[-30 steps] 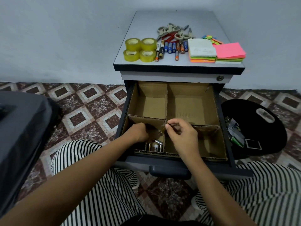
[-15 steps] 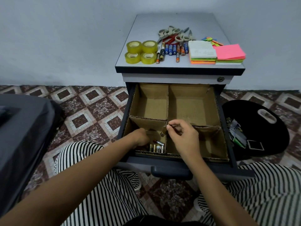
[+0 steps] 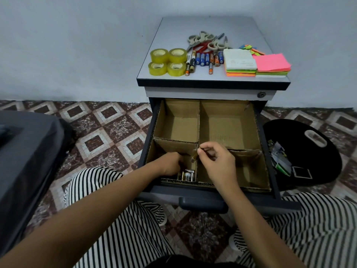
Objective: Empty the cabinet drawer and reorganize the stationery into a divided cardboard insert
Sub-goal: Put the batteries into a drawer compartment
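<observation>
Right grip (image 3: 216,163) pinches a small battery (image 3: 193,158) over the cardboard insert (image 3: 228,132). Left grip (image 3: 170,165) dips beside stored batteries (image 3: 187,175); fingers hidden, state unclear.

Brown cardboard insert (image 3: 228,132), four compartments, fills open drawer (image 3: 201,203) mid-frame. Few batteries (image 3: 187,176) sit in lower-left compartment. One small battery (image 3: 193,158), blurred, pinched in my right hand (image 3: 216,163) over centre divider.

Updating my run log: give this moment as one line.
phase: filling insert | left hand: inside front-left compartment, grip hidden | right hand: pinches battery at centre divider | stored batteries: front-left compartment
</observation>
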`<state>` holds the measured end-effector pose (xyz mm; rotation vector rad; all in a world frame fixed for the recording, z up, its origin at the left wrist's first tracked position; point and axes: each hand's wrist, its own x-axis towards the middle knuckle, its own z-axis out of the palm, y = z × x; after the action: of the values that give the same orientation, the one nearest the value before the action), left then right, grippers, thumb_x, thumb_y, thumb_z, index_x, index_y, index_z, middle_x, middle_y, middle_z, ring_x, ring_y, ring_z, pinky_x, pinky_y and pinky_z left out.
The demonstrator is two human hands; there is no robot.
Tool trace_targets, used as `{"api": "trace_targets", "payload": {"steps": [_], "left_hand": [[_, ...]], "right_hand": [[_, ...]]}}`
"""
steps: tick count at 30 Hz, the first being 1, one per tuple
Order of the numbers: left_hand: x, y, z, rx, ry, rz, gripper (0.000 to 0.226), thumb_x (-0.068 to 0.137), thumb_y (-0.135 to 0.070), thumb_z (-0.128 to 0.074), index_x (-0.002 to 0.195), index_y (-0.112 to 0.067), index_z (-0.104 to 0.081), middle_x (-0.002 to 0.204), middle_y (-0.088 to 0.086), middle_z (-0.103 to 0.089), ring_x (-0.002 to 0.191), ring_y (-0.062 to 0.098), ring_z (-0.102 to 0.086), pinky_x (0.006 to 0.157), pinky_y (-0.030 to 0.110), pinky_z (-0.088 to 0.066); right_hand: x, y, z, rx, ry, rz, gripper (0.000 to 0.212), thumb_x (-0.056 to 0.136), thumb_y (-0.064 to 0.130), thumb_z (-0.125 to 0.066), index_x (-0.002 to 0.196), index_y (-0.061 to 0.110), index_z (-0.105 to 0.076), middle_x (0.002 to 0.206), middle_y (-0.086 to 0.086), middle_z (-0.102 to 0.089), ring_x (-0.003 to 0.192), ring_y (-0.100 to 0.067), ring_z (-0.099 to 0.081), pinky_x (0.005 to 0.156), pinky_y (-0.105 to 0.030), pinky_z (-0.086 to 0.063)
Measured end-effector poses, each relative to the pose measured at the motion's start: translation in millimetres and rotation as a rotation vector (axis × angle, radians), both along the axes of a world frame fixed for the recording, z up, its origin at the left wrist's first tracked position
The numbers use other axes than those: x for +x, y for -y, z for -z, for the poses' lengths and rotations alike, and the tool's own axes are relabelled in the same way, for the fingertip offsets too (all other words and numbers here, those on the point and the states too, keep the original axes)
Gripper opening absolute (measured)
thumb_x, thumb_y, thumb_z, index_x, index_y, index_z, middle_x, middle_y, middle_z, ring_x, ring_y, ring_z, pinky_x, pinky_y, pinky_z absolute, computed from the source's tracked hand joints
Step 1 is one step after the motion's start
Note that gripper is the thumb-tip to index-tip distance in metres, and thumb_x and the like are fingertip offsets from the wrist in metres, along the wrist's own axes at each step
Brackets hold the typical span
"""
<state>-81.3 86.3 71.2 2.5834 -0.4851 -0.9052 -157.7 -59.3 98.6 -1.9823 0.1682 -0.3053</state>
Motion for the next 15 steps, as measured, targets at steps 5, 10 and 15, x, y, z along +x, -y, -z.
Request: {"api": "trace_targets", "payload": {"steps": [5, 10, 15], "left_hand": [[-1, -1, -3, -0.01, -0.015, 0.039, 0.029, 0.09, -0.004, -0.047, 0.113, -0.004, -0.064, 0.115, 0.013, -0.063, 0.106, 0.026, -0.059, 0.094, 0.04, -0.047], [0, -6, -30, -0.224, -0.001, -0.089, 0.033, 0.096, -0.007, -0.044, 0.126, -0.012, -0.056, 0.113, -0.001, -0.06, 0.085, 0.005, -0.059, 0.072, 0.01, -0.046], [-5, -13, -48, -0.591, -0.084, -0.181, 0.027, 0.088, -0.012, -0.06, 0.11, -0.026, -0.065, 0.103, 0.001, -0.07, 0.1, 0.036, -0.062, 0.091, 0.048, -0.048]], "right_hand": [[0, -1, 0, -0.007, 0.004, -0.003, 0.013, 0.085, 0.012, -0.066, 0.094, 0.021, -0.065, 0.091, 0.012, -0.059, 0.085, 0.008, -0.054, 0.074, 0.001, -0.041], [1, 0, 2, -0.004, -0.003, -0.002, 0.013, 0.084, 0.012, -0.067, 0.093, 0.022, -0.065, 0.092, 0.009, -0.062, 0.085, 0.007, -0.056, 0.073, -0.003, -0.043], [3, -1, 4, 0.038, -0.03, -0.035, 0.012, 0.082, 0.013, -0.069, 0.091, 0.021, -0.068, 0.092, 0.006, -0.067, 0.089, -0.001, -0.062, 0.079, -0.015, -0.05]]}}
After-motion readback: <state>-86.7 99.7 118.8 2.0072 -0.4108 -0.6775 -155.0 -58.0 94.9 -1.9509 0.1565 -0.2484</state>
